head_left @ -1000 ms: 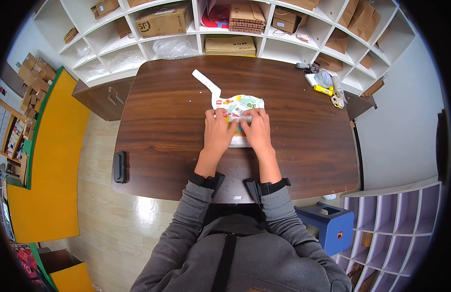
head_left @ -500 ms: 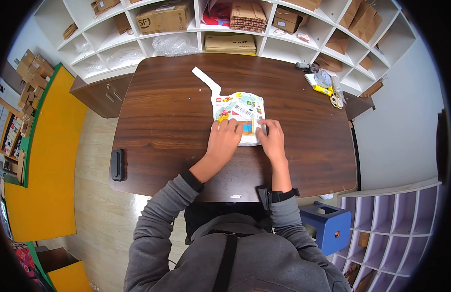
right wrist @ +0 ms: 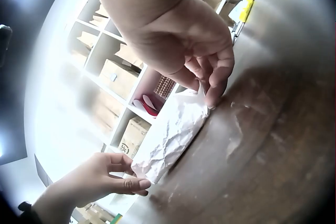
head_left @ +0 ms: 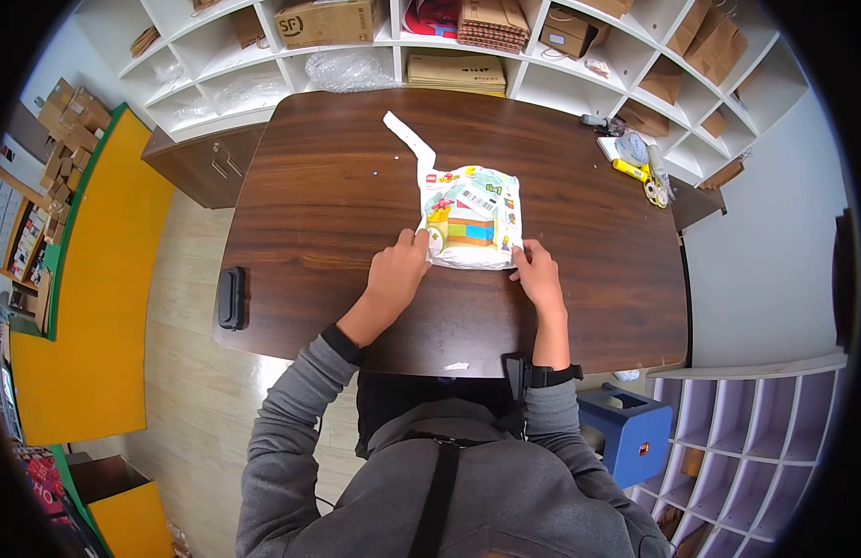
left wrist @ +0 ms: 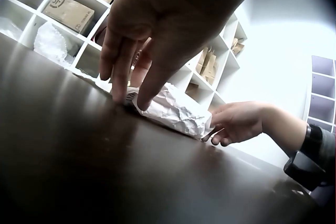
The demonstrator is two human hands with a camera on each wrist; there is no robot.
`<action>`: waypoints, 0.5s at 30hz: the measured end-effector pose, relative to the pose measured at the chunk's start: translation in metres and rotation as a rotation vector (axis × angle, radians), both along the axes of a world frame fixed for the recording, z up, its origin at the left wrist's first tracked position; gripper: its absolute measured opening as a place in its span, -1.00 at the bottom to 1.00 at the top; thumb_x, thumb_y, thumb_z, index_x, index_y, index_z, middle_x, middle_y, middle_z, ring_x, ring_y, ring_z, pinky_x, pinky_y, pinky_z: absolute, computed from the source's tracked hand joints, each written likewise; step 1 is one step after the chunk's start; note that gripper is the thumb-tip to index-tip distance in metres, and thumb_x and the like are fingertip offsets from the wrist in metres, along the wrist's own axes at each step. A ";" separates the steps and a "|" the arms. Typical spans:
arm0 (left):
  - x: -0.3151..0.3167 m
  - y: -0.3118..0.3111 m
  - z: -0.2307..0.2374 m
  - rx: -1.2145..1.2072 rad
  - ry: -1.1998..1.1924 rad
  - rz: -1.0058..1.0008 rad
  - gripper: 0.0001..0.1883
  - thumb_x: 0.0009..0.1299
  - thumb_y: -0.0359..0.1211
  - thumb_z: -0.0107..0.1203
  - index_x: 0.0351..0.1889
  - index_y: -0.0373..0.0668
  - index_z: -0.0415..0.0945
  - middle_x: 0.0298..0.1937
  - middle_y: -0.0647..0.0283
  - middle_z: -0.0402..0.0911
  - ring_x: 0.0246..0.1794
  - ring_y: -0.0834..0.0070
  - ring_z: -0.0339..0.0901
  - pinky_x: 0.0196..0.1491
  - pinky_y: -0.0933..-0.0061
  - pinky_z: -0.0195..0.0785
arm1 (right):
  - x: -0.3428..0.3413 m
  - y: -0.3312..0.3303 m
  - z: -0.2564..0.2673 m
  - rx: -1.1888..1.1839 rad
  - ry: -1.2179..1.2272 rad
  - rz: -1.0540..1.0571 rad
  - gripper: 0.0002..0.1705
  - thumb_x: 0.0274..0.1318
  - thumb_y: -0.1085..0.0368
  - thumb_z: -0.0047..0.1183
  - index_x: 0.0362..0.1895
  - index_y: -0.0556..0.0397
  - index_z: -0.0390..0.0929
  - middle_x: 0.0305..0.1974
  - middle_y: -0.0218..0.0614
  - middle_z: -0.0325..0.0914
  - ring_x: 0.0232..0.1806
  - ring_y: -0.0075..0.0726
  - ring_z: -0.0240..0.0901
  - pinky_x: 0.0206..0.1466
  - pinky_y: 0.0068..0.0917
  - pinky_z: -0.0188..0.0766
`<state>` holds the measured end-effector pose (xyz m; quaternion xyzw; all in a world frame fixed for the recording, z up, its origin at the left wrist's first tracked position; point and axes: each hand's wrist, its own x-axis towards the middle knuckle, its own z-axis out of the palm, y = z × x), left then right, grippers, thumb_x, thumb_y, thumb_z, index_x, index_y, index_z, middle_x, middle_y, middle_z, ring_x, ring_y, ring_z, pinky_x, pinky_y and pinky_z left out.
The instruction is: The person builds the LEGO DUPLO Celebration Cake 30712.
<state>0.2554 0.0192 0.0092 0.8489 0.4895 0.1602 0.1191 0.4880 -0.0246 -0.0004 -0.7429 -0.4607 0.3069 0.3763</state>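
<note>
Your left hand (head_left: 396, 272) and right hand (head_left: 540, 281) pinch the near corners of a white bag (head_left: 470, 223).
It lies on the brown table (head_left: 310, 214); move both corners evenly to avoid twisting it.

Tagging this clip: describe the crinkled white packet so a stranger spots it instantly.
On the dark brown wood-grain table, find the person's left hand and right hand. Between them lies the crinkled white packet. Unlike the bent white strip beyond, it is colourfully printed.

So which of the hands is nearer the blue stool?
The right hand, at the bag's right side; the left hand, opposite, is farther.
</note>
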 end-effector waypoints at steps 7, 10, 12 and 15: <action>0.009 0.001 -0.007 0.053 -0.204 0.024 -0.87 0.23 -0.48 0.10 -0.34 -0.30 0.39 -0.25 0.05 0.44 -0.37 0.04 0.55 -0.36 0.16 0.47 | 0.002 -0.003 -0.006 -0.032 0.024 0.028 -0.73 0.25 0.31 -0.13 -0.09 0.26 0.44 -0.45 -0.16 0.58 -0.56 -0.37 0.57 -0.46 -0.45 0.44; 0.008 0.001 -0.011 0.039 -0.392 0.001 -0.88 0.22 -0.50 0.11 -0.33 -0.31 0.41 -0.25 0.04 0.44 -0.33 0.04 0.54 -0.29 0.18 0.46 | 0.003 -0.003 -0.007 -0.007 0.053 0.015 -0.74 0.26 0.34 -0.14 -0.07 0.25 0.42 -0.45 -0.18 0.58 -0.56 -0.39 0.57 -0.49 -0.48 0.43; 0.008 -0.001 -0.013 0.002 -0.492 0.057 -0.82 0.20 -0.52 0.15 -0.26 -0.29 0.42 -0.25 0.06 0.46 -0.32 0.13 0.55 -0.27 0.25 0.46 | 0.003 -0.003 -0.006 0.014 0.061 0.012 -0.74 0.26 0.35 -0.13 -0.04 0.24 0.40 -0.45 -0.18 0.58 -0.56 -0.40 0.56 -0.50 -0.49 0.42; 0.010 -0.010 -0.017 -0.088 -0.673 0.172 -0.73 0.18 -0.51 0.18 -0.16 -0.29 0.42 -0.23 0.06 0.48 -0.31 0.23 0.57 -0.26 0.31 0.46 | 0.003 -0.005 -0.002 0.036 0.068 -0.014 -0.68 0.25 0.36 -0.12 0.06 0.21 0.32 -0.45 -0.18 0.58 -0.56 -0.40 0.55 -0.50 -0.49 0.43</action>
